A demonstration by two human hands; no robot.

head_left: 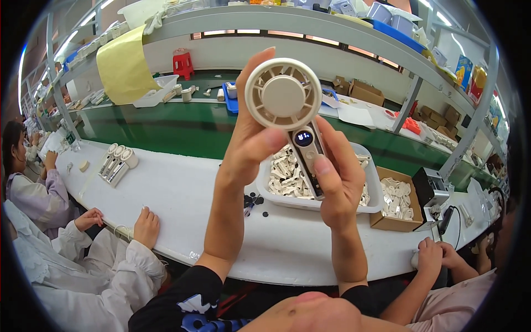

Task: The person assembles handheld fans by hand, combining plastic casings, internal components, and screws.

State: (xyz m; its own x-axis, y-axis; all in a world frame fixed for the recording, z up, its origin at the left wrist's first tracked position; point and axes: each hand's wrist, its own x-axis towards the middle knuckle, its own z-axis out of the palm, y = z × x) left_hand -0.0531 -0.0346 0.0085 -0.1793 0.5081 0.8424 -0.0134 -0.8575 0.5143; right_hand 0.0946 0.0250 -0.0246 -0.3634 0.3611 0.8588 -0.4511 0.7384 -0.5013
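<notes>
A cream handheld fan (283, 95) with a round slotted head is held up in front of me. My left hand (251, 133) grips the fan's head, its thumb across the lower rim and its fingers behind. Around the handle closes my right hand (338, 180), the thumb resting by the buttons. A small round display (303, 138) on the handle is lit. The handle's front lacks a cover at its lower part, where dark inner parts show. Behind the handle, a translucent bin (265, 191) holds many cream plastic parts.
Right of the bin stand a cardboard box (380, 220) of white parts and a black-and-silver device (432, 191). Small black discs (251, 200) lie left of the bin. Several fans (118, 161) rest farther left. A green conveyor belt (166, 130) runs behind; co-workers sit on both sides.
</notes>
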